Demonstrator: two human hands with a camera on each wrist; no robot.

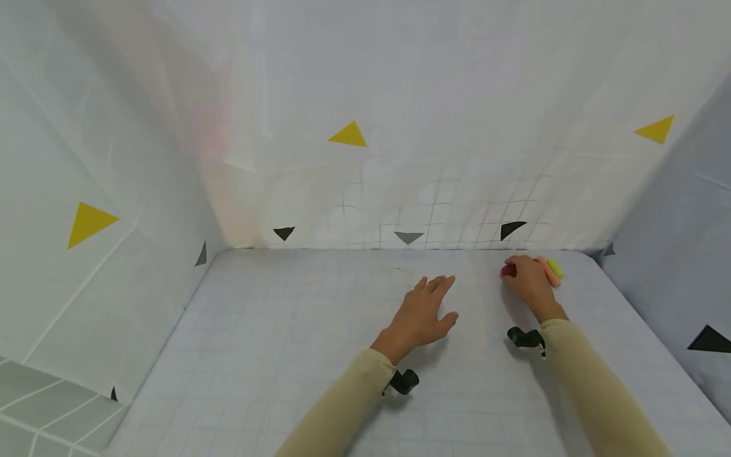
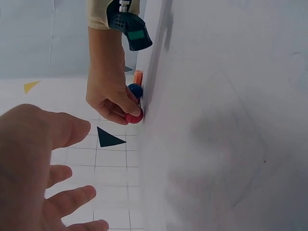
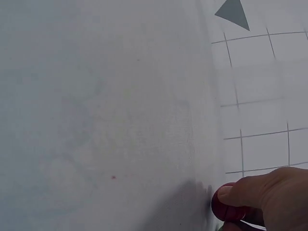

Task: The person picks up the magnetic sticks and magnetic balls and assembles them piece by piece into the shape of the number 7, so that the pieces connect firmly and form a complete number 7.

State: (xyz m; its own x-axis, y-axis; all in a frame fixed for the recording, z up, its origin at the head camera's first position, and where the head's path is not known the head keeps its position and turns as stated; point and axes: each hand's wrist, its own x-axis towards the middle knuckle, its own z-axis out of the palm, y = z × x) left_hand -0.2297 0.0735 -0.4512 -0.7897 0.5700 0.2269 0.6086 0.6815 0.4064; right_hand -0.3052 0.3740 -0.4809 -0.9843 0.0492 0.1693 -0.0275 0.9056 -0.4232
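Left grip (image 2: 26,149) spread wide, round red piece (image 2: 134,118) in my right grip (image 1: 530,282).
It sits between my thumb and fingers, near a blue piece (image 2: 136,90).

One left hand (image 1: 417,317), one right hand (image 1: 530,280); two sleeves (image 1: 342,406); two dark wrist cameras (image 1: 523,338); one tabletop (image 1: 257,355); one red round piece (image 1: 506,271), one blue ball (image 2: 134,90); one orange bar (image 1: 549,273), one yellow-green bar (image 1: 556,268); in the head view, three yellow triangles (image 1: 351,135) and seven black or grey triangles (image 1: 708,340); other coloured bits (image 1: 536,259) by the right hand, too hidden to count.
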